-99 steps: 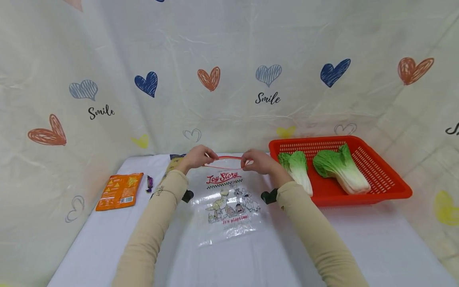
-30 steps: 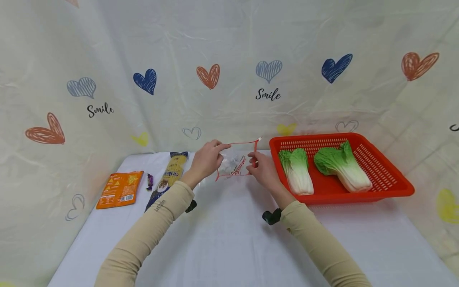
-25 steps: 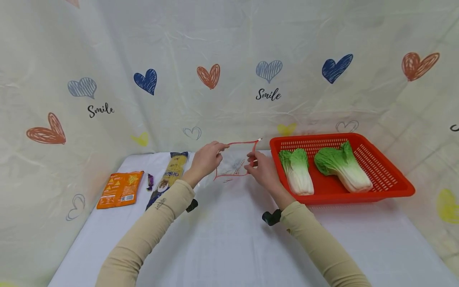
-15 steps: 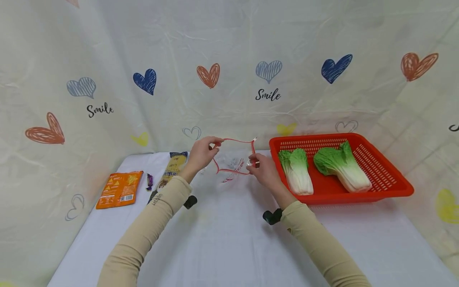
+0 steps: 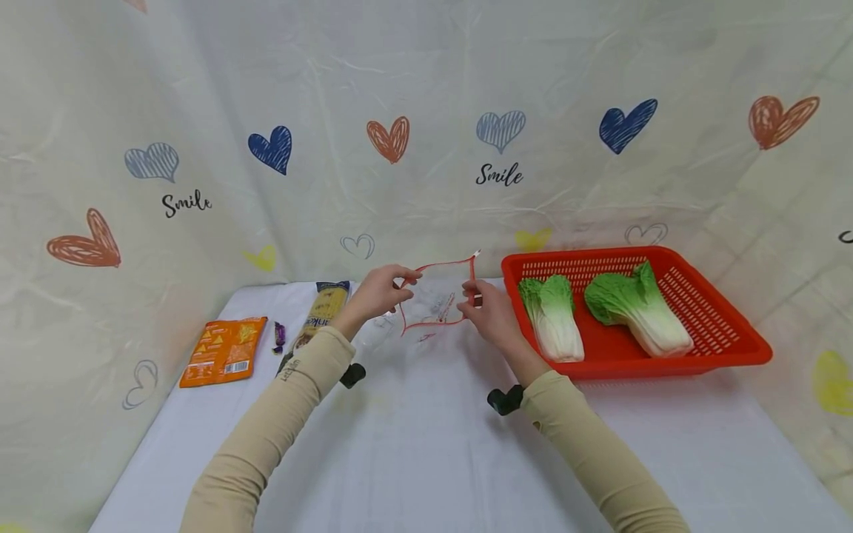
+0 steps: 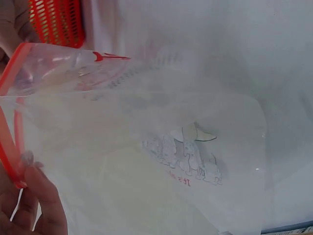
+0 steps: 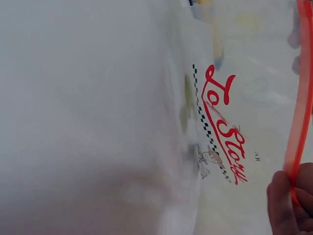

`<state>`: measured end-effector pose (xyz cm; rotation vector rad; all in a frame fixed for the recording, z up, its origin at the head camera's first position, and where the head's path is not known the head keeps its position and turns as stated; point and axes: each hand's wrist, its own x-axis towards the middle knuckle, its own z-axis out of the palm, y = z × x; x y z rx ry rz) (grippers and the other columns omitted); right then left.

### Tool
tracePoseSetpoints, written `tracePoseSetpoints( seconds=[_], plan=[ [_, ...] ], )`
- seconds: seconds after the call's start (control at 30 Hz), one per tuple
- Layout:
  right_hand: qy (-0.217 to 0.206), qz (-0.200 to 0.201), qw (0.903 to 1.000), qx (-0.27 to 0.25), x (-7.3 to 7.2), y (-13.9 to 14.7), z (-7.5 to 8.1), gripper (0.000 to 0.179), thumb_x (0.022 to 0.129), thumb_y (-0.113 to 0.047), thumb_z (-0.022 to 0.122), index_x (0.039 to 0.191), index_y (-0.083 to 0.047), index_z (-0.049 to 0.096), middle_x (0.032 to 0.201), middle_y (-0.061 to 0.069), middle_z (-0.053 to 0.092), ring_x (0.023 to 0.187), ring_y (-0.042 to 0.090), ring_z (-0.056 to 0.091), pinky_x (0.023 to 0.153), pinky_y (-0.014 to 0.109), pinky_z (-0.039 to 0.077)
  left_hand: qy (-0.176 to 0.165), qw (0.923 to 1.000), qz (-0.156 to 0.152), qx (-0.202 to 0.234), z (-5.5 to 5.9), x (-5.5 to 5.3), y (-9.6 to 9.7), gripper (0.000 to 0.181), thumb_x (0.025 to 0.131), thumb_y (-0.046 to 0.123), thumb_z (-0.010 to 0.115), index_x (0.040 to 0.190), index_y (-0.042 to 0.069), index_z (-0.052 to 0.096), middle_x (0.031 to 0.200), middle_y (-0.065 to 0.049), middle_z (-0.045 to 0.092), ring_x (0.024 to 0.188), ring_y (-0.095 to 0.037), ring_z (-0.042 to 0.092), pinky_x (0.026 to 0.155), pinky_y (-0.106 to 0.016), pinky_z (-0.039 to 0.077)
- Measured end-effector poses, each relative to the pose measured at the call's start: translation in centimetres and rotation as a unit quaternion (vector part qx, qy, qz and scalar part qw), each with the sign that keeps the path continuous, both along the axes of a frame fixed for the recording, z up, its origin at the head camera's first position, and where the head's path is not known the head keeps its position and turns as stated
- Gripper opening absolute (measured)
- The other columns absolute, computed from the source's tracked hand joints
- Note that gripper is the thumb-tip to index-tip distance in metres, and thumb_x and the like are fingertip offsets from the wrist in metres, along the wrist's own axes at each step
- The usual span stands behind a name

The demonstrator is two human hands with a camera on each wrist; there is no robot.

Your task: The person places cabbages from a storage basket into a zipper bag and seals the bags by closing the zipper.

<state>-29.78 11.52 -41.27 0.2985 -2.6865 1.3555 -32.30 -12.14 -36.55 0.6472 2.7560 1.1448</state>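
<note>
A clear zip bag [image 5: 426, 300] with a red zip edge hangs between both hands, its mouth spread into a wide four-sided opening. My left hand [image 5: 376, 292] pinches the left side of the rim; in the left wrist view its fingers [image 6: 46, 200] curl at the red strip. On the opposite side, my right hand [image 5: 492, 311] grips the rim between thumb and fingers, also at the red strip in the right wrist view. Red "Toy Story" lettering [image 7: 225, 129] shows on the bag there. Nothing shows inside the bag.
To the right stands a red plastic basket [image 5: 729, 337] holding two Chinese cabbages [image 5: 553, 326]. On the left lie an orange snack packet [image 5: 223, 352], a small purple-wrapped sweet [image 5: 278, 337] and a pasta pack [image 5: 326, 307], partly behind the left arm. A heart-printed cloth [image 5: 426, 200] hangs behind the table.
The bag's mouth has gone from a narrow slit to wide apart, and its printed front has swung away from view. Lately the left hand has shifted slightly down and right along the rim.
</note>
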Motion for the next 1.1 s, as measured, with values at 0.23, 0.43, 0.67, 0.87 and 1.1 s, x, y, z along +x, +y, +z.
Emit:
tracePoseSetpoints(
  seconds=[0.23,0.43,0.67,0.87,1.1],
  plan=[
    [-0.033,-0.002,0.9988,0.036,-0.2,0.6,0.2,0.041,0.088,-0.012,0.071,0.125,0.001,0.059,0.104,0.014,0.062,0.099,0.029,0.058,0.077,0.035,0.054,0.088,0.9937,0.062,0.032,0.2,-0.3,-0.1,0.043,0.091,-0.002,0.056,0.13,0.012,0.064,0.117,-0.009,0.061,0.071,-0.02,0.057,0.054,-0.028,0.049],
    [-0.036,0.01,0.9976,0.058,-0.3,0.7,0.8,0.04,0.088,-0.011,0.07,0.124,0.003,0.059,0.094,0.012,0.061,0.093,0.028,0.059,0.072,0.032,0.052,0.162,0.9838,0.075,0.011,1.0,-0.1,0.7,0.046,0.087,-0.007,0.052,0.128,0.01,0.066,0.114,-0.009,0.062,0.069,-0.021,0.048,0.061,-0.03,0.038],
    [-0.09,0.104,0.9878,0.073,-0.4,2.3,3.7,0.04,0.092,-0.02,0.067,0.127,-0.002,0.061,0.117,0.013,0.062,0.111,0.032,0.059,0.09,0.043,0.051,0.127,0.9911,0.038,-0.015,0.5,0.3,1.3,0.046,0.086,-0.007,0.056,0.129,0.006,0.064,0.115,-0.011,0.063,0.079,-0.022,0.055,0.068,-0.029,0.046],
    [-0.123,0.121,0.9849,0.02,-1.4,6.1,7.3,0.043,0.094,-0.027,0.065,0.131,-0.006,0.06,0.128,0.014,0.059,0.111,0.031,0.059,0.097,0.047,0.047,0.117,0.9928,0.02,-0.02,-0.2,0.6,1.4,0.044,0.087,-0.005,0.058,0.129,0.005,0.064,0.113,-0.009,0.062,0.077,-0.019,0.054,0.065,-0.026,0.046],
    [-0.149,0.035,0.9858,-0.068,-2.9,12.0,8.4,0.056,0.097,-0.036,0.059,0.143,-0.006,0.046,0.143,0.018,0.046,0.126,0.038,0.049,0.107,0.05,0.037,0.115,0.993,0.011,-0.026,-0.7,0.8,1.7,0.045,0.087,-0.005,0.059,0.13,0.006,0.063,0.115,-0.011,0.062,0.072,-0.017,0.052,0.06,-0.024,0.047]
  ],
)
